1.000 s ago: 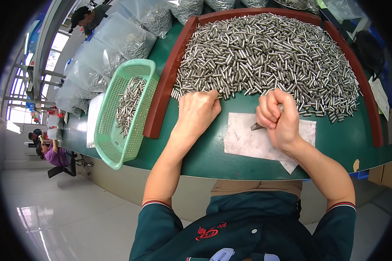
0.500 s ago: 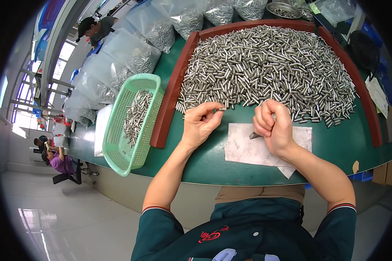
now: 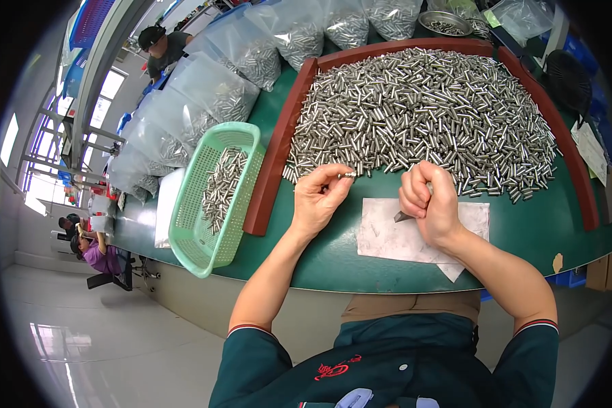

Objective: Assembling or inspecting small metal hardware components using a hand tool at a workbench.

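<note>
My left hand (image 3: 314, 205) pinches a small shiny metal pin (image 3: 347, 175) between thumb and forefinger at the near edge of a big pile of similar metal pins (image 3: 421, 112). To its right, my right hand (image 3: 434, 204) is closed round a dark, flat-ended tool (image 3: 402, 217). Only the tool's lower end shows below the fist; the rest is hidden, and I cannot tell its kind. Beneath that hand a stained white cloth (image 3: 379, 238) lies on the green tabletop (image 3: 319, 262). The hands are apart from each other.
A red-brown raised border (image 3: 273, 166) encloses the pile on three sides. Left of it stands a green plastic basket (image 3: 226, 250) partly filled with pins. Clear bags (image 3: 255, 58) of pins line the back and left, near a round metal dish (image 3: 445, 26). Other people sit farther left.
The view has shifted slightly, moving the basket and bags a little rightward in the picture. The pin in my left fingers now shows brighter; both hands keep their grips.
</note>
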`<state>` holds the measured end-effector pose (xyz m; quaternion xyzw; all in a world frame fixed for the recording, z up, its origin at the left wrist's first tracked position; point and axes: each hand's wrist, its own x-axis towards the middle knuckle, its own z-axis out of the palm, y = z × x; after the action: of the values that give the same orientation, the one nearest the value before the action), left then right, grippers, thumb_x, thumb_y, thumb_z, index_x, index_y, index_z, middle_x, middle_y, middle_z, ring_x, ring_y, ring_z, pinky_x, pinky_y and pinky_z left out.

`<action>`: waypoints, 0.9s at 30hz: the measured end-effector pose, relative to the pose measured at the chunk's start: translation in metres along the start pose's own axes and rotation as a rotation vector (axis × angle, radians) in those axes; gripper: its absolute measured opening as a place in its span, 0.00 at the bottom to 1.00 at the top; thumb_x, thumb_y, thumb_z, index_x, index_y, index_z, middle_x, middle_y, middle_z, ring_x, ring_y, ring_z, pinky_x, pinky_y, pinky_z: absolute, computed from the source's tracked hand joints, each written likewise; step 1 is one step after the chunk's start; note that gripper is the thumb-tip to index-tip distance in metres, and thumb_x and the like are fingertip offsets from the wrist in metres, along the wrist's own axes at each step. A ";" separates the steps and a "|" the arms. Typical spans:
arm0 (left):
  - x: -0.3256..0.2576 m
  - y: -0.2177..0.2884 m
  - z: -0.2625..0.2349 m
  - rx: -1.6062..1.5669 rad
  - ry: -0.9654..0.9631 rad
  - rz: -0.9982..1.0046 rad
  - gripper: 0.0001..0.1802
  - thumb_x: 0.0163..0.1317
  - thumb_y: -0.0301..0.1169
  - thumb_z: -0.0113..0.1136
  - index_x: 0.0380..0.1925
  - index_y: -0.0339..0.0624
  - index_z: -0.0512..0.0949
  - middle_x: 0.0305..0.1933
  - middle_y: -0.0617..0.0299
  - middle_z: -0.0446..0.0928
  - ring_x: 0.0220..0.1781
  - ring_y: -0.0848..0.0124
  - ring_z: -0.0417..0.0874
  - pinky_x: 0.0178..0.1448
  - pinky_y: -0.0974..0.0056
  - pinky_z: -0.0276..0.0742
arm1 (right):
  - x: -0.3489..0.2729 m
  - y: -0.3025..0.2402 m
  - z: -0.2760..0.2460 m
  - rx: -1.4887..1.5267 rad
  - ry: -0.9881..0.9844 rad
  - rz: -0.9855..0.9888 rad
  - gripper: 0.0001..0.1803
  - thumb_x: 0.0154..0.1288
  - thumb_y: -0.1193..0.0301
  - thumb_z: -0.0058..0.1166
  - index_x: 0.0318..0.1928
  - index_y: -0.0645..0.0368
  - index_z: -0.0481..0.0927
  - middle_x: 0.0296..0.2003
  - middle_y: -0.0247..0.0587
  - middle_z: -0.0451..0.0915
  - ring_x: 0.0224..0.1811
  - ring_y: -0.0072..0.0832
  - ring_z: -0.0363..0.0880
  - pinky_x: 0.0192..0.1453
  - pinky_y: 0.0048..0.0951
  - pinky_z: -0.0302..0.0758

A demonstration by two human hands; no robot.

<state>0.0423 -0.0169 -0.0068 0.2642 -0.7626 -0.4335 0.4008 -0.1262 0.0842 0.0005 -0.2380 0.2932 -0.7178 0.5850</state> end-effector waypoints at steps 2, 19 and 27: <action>-0.001 0.002 0.000 -0.005 -0.004 -0.007 0.06 0.52 0.22 0.58 0.32 0.37 0.77 0.18 0.75 0.65 0.19 0.87 0.58 0.22 0.78 0.54 | -0.001 0.000 0.001 -0.002 0.000 0.000 0.20 0.61 0.68 0.31 0.11 0.54 0.53 0.09 0.30 0.53 0.10 0.16 0.45 0.14 0.19 0.45; -0.017 0.027 0.027 0.402 -0.453 -0.166 0.05 0.44 0.25 0.61 0.22 0.35 0.76 0.08 0.70 0.52 0.12 0.82 0.53 0.16 0.72 0.52 | -0.001 0.001 -0.006 0.031 -0.024 -0.035 0.22 0.62 0.63 0.29 0.10 0.52 0.53 0.08 0.28 0.51 0.10 0.17 0.43 0.17 0.22 0.46; -0.020 0.028 0.029 0.432 -0.441 -0.124 0.05 0.44 0.24 0.62 0.22 0.35 0.76 0.08 0.70 0.52 0.12 0.82 0.53 0.16 0.72 0.52 | -0.002 0.005 -0.005 0.078 0.001 -0.043 0.22 0.61 0.66 0.31 0.09 0.54 0.52 0.09 0.29 0.52 0.10 0.16 0.46 0.15 0.20 0.45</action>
<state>0.0272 0.0243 0.0012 0.2890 -0.8881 -0.3318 0.1330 -0.1257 0.0865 -0.0063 -0.2208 0.2603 -0.7411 0.5782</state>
